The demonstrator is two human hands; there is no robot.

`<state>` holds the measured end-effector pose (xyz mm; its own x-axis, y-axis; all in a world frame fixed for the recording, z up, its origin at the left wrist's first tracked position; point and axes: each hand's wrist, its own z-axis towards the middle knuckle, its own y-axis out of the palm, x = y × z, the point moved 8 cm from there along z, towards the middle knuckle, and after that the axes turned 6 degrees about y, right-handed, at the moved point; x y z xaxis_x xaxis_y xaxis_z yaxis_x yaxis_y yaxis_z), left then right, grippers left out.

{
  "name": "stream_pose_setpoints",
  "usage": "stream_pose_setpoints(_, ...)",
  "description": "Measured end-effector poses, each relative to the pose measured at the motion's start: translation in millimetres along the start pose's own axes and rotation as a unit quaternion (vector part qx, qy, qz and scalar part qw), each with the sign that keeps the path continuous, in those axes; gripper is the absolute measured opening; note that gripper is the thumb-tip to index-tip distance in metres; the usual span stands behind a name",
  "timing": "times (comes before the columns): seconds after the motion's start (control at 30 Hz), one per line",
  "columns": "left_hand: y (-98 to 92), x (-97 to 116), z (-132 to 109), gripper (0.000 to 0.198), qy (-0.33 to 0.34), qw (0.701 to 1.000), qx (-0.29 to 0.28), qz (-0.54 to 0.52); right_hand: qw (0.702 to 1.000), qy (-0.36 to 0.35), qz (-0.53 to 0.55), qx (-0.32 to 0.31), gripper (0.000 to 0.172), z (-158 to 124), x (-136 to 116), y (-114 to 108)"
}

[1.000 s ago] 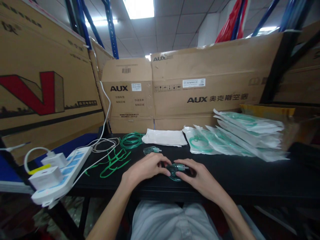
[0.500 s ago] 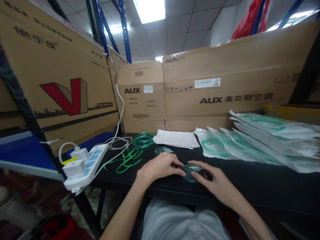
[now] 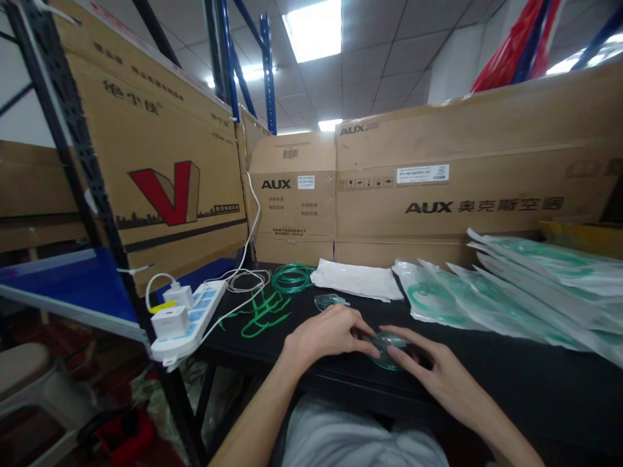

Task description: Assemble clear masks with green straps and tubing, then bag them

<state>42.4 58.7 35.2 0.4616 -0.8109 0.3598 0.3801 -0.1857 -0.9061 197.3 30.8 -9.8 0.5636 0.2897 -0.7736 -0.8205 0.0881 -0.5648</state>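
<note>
Near the front edge of the black table, a clear greenish oxygen mask (image 3: 387,359) lies between my two hands. My left hand (image 3: 335,337) grips its left side with thumb and fingers. On its right side, my right hand (image 3: 421,357) has its thumb and index finger closed on the mask. Part of the mask is covered by my fingers. Just beyond my left hand rests a second clear mask (image 3: 327,301), partly hidden. To the left lie green elastic straps (image 3: 263,318), with a coil of green tubing (image 3: 292,279) behind them.
A white power strip (image 3: 195,327) with plugged-in chargers sits at the left edge. White packaging (image 3: 357,279) lies at the back, and several sealed bags with green tubing (image 3: 438,295) are piled to the right. Cardboard boxes (image 3: 292,214) wall the rear.
The whole view has swung slightly left, so everything appears shifted right and a little lower. Both hands keep their hold on the mask, with hardly any change in finger position.
</note>
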Motion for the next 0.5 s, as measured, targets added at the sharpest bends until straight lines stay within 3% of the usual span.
stream_pose_setpoints(0.5,6.7,-7.3,1.1,0.050,-0.022,1.000,-0.011,-0.009,0.999,-0.032,0.009,0.013,0.046,1.5,3.1,0.6)
